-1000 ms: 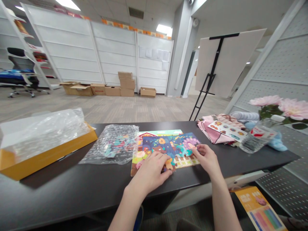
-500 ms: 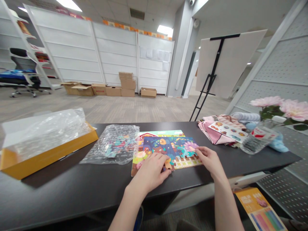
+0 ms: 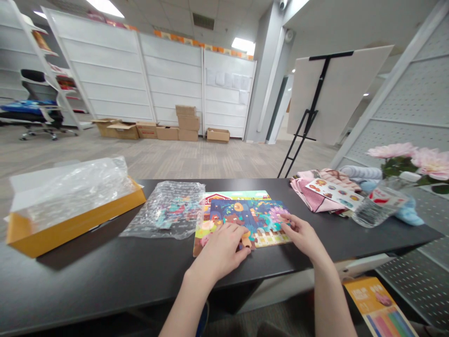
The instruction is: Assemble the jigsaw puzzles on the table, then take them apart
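My left hand (image 3: pixel 224 247) lies palm down, fingers stretched out, over the lower left of a dark-blue cartoon jigsaw puzzle (image 3: pixel 260 213). Beneath the puzzle is a bright picture board (image 3: pixel 270 239) with a red barn and a white fence, partly covered. At the puzzle's right edge my right hand (image 3: pixel 302 235) has its thumb and fingers closed on a purple-and-teal puzzle piece, mostly visible. Left of the board, touching its edge, is a clear plastic bag (image 3: pixel 154 222) with colourful pieces inside.
An open yellow box (image 3: pixel 80 228) with bubble wrap stands at the left. On the right are folded pink cloths (image 3: pixel 304 191), a sticker sheet (image 3: pixel 333 193) and a tilted clear bottle (image 3: pixel 373 210) by pink flowers (image 3: pixel 393 150). A yellow package (image 3: pixel 365 295) sits below the table edge.
My right hand has shifted slightly left and down, along with the right part of the puzzle. My left hand stays in place. The whole view has shifted a little.
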`<state>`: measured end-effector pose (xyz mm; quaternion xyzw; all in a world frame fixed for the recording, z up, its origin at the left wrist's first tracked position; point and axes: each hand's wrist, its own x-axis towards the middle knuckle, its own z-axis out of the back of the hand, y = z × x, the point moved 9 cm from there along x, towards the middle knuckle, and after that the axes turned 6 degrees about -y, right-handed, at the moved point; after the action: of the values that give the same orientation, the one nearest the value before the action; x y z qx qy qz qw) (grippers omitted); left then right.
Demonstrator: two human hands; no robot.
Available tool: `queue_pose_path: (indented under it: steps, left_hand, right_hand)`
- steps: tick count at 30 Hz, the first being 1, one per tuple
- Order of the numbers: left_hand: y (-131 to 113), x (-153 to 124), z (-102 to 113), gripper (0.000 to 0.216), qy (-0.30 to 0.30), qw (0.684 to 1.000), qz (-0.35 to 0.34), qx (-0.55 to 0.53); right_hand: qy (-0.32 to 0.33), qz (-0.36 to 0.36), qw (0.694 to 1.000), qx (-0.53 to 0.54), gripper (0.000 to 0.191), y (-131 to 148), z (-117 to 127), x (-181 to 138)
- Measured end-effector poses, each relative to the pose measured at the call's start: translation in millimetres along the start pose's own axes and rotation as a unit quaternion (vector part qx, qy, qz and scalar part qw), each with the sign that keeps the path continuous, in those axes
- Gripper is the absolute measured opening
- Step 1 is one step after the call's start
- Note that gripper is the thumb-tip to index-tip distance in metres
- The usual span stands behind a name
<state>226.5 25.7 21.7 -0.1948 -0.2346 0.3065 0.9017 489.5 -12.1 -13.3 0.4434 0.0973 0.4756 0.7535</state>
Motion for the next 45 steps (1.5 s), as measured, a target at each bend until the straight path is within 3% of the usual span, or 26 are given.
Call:
queue_pose_path:
  steps: [17,23,34,40,45]
  left_hand:
    - [2,0,-2,0.028,-0.005,1.000,-0.002,0.009]
    - [1,0,0,0.027,0.001,1.000,0.005,0.007]
    - [4,-1,0,0.028,0.004,1.000,0.012,-0.003]
    - [6,-1,0,0.029,0.004,1.000,0.014,0.001]
    - [6,-1,1,0.027,0.005,1.000,0.016,0.004]
  right_hand:
    - [0.020,-0.115,0.984,0.138,0.055,-9,-1,0]
    - [0.020,-0.103,0.974,0.202,0.061,-3,2,-4]
    - [0.030,-0.170,0.946,0.275,0.068,-15,-4,-10]
    - [0.006,-0.128,0.966,0.224,0.068,-12,1,-6]
    - [0.030,-0.030,0.988,0.148,0.062,1,-5,-3]
